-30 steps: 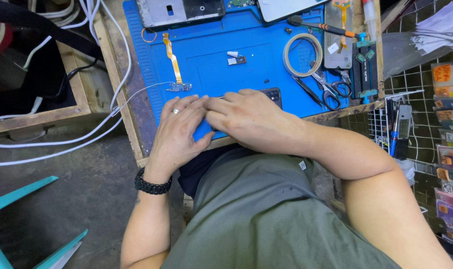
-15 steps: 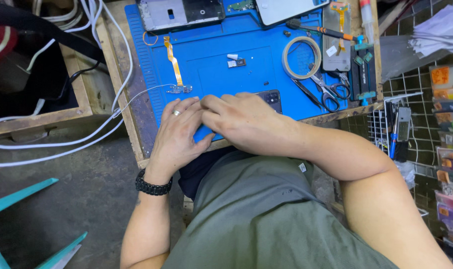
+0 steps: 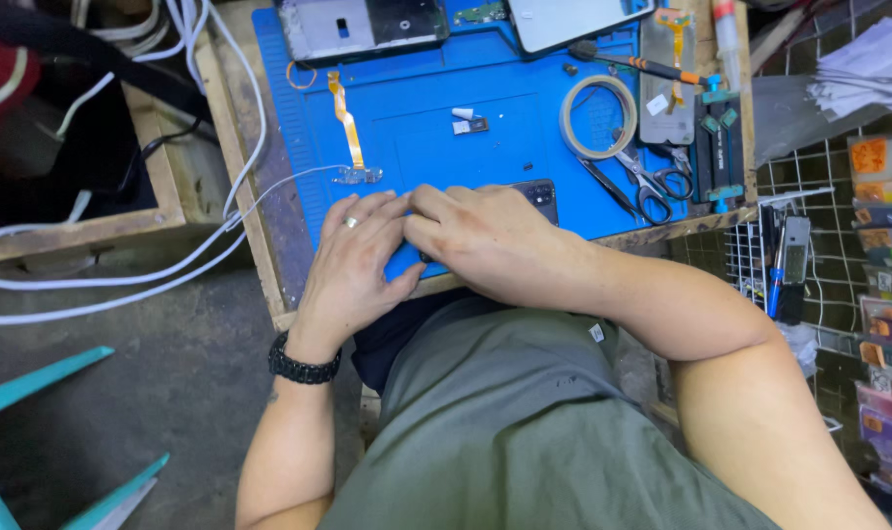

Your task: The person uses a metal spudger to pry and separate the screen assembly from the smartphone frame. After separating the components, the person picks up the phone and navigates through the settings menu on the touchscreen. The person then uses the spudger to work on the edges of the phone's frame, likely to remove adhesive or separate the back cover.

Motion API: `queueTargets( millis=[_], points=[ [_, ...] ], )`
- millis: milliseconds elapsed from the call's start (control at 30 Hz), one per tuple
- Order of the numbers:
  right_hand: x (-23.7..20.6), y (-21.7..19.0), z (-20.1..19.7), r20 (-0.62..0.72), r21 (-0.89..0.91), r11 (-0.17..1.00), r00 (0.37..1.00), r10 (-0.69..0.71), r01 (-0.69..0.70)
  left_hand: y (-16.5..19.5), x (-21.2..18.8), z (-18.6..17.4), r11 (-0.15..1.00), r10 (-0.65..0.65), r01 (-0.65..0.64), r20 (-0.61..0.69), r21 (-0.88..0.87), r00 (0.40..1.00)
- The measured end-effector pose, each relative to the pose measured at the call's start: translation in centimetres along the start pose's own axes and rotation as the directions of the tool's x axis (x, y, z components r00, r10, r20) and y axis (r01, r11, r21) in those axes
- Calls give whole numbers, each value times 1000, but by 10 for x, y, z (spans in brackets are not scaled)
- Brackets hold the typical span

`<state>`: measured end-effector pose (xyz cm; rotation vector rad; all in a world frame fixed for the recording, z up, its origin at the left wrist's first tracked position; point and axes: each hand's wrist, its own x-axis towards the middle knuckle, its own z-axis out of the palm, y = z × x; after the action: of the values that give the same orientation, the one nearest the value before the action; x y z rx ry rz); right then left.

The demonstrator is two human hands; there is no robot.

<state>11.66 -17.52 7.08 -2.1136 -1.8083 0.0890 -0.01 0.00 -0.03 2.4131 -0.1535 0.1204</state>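
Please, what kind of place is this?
Probably a small phone repair bench: a blue work mat, an opened phone frame, scissors and a loose orange flex cable lie there.

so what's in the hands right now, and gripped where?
Both the left hand and right hand cover a dark phone on the blue mat. Only its far corner shows; the exact grip is hidden.

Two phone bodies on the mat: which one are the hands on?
The dark phone at the mat's near edge, under both hands, left and right. The opened grey one lies untouched at the far edge.
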Motion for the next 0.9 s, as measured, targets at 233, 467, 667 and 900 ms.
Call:
queueTargets(
  millis=[233, 467, 667, 900],
  points=[
    [0, 1, 3, 47, -78, 995, 997, 60, -56, -2, 0, 1, 999, 28, -27, -25, 19, 999],
    [-3, 0, 4, 85, -13, 999, 996, 38, -37, -1, 1, 1, 1000, 19, -19, -18, 6, 1000],
    [-30, 28, -3, -171, 316, 943, 971, 164, -104, -1, -1, 1, 1000, 27, -27, -20, 16, 999],
    [-68, 66, 46, -374, 708, 694, 761, 529, -134, 0, -2, -1, 999, 28, -28, -7, 30, 1000]
  ],
)
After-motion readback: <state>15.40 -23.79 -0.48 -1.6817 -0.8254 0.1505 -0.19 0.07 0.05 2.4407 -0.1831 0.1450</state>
